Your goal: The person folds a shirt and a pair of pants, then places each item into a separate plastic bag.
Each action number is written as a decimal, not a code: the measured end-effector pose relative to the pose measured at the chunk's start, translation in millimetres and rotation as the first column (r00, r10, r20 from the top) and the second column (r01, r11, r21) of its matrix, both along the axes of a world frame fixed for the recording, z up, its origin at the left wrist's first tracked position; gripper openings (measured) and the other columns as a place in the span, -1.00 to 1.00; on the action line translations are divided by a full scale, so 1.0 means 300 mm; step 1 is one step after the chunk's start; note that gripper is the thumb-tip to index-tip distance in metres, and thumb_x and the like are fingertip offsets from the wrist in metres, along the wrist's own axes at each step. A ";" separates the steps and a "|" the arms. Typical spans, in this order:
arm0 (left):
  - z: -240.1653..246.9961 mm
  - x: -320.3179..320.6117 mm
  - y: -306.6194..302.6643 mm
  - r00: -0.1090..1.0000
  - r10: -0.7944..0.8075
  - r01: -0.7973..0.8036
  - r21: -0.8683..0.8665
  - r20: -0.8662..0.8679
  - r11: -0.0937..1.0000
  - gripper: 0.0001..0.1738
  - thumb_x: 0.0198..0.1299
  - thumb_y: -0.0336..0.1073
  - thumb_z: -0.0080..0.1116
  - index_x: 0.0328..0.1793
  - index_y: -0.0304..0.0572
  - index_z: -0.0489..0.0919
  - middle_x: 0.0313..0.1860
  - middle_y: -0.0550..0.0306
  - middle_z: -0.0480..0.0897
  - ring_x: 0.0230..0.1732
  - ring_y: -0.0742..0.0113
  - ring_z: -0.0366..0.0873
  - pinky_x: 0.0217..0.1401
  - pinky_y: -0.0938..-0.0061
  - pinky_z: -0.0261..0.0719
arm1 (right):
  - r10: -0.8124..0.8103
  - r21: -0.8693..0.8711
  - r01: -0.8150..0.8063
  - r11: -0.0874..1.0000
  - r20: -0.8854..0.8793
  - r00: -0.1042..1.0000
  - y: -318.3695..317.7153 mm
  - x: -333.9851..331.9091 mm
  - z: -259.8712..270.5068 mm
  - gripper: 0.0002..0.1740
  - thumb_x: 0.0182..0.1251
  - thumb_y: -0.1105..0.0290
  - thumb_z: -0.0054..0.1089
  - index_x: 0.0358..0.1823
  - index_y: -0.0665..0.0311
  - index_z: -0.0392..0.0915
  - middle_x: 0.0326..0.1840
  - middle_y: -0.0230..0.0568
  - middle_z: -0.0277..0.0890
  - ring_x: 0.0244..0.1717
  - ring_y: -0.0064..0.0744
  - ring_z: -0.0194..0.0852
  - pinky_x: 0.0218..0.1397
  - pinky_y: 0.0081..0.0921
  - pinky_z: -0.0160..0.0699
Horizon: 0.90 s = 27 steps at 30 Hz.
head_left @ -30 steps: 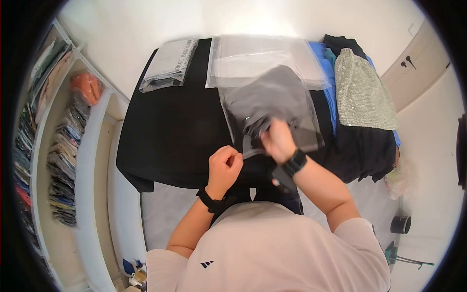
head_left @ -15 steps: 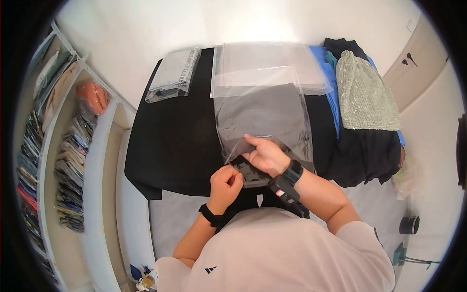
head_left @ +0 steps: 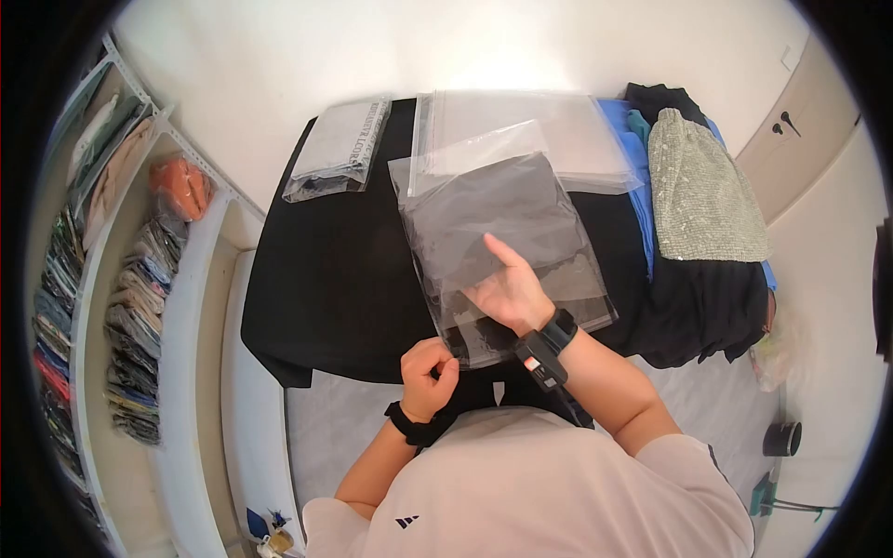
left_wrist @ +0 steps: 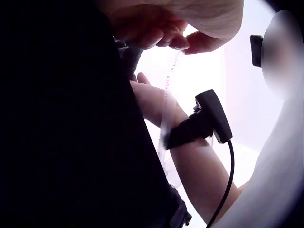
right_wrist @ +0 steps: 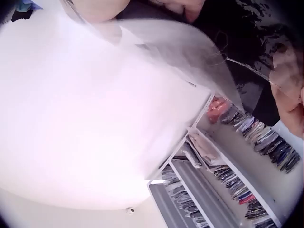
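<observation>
A clear plastic bag point(head_left: 549, 274) lies on the table with a dark folded garment point(head_left: 502, 200) in it, looking grey through the film. My left hand point(head_left: 426, 379) pinches the bag's near left edge; in the left wrist view, its thumb and fingertips hold the edge of a clear film strip point(left_wrist: 167, 90) with small print. My right hand point(head_left: 513, 296) is over the bag's near part, thumb extended and palm turned toward the left hand. Its fingertips are partly veiled by film. In the right wrist view, clear film point(right_wrist: 190, 52) arches close to the hand.
Flat clear bags point(head_left: 521, 116) are stacked at the back. A packed grey garment point(head_left: 339, 144) lies at the back left of the black-covered table point(head_left: 316, 270). On the right, a sequined garment point(head_left: 702, 195) tops dark and blue clothes point(head_left: 637, 200). Shelves point(head_left: 191, 307) with bagged clothes stand left.
The right hand has come back from the garment toward the bag's near part, and its fingers have straightened. The bag has turned slightly and its film has flattened. The left hand stays at its edge.
</observation>
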State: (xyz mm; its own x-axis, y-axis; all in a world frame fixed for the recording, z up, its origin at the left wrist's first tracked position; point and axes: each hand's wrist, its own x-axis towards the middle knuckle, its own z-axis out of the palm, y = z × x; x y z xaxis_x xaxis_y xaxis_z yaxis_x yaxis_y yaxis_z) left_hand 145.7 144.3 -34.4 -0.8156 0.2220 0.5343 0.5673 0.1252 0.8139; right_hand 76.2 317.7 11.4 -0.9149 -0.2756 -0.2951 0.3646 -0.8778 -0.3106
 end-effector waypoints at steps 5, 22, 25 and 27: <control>0.002 0.016 -0.012 0.999 -0.039 0.039 0.008 0.007 0.999 -0.85 -0.15 -0.52 0.10 -0.64 -0.24 0.37 -0.71 0.13 0.31 -0.66 0.25 0.28 -0.56 0.45 0.20 | -0.208 -0.138 0.212 0.967 0.045 0.977 0.041 -0.060 -0.090 -0.58 0.41 0.19 -0.06 0.16 0.31 0.31 0.18 -0.14 0.39 0.23 -0.20 0.28 0.36 -0.21 0.15; 0.019 0.002 0.007 0.999 -0.043 0.045 -0.058 0.026 0.997 -0.85 -0.12 -0.54 0.12 -0.61 -0.26 0.39 -0.69 0.12 0.34 -0.65 0.25 0.31 -0.57 0.44 0.21 | 0.047 0.070 -0.055 0.996 0.107 0.993 -0.110 -0.100 -0.096 -0.58 0.46 0.23 -0.14 0.22 0.30 0.19 0.25 -0.11 0.25 0.26 -0.12 0.21 0.40 -0.18 0.12; 0.022 0.004 0.003 0.999 -0.053 0.054 -0.059 0.009 0.997 -0.85 -0.13 -0.54 0.13 -0.61 -0.26 0.39 -0.68 0.12 0.34 -0.65 0.24 0.31 -0.57 0.43 0.22 | -0.029 -0.002 0.029 1.000 0.132 0.991 -0.099 -0.115 -0.051 -0.67 0.48 0.30 -0.18 0.17 0.29 0.22 0.25 -0.13 0.25 0.28 -0.10 0.18 0.42 -0.17 0.09; 0.024 0.004 -0.003 0.996 -0.081 0.083 -0.053 0.035 0.995 -0.86 -0.12 -0.53 0.14 -0.60 -0.26 0.40 -0.68 0.12 0.35 -0.65 0.24 0.32 -0.56 0.41 0.23 | -0.221 -0.081 0.211 0.974 -0.144 0.965 -0.072 -0.143 -0.038 -0.62 0.45 0.26 -0.08 0.18 0.29 0.21 0.24 -0.16 0.26 0.29 -0.09 0.18 0.45 -0.18 0.08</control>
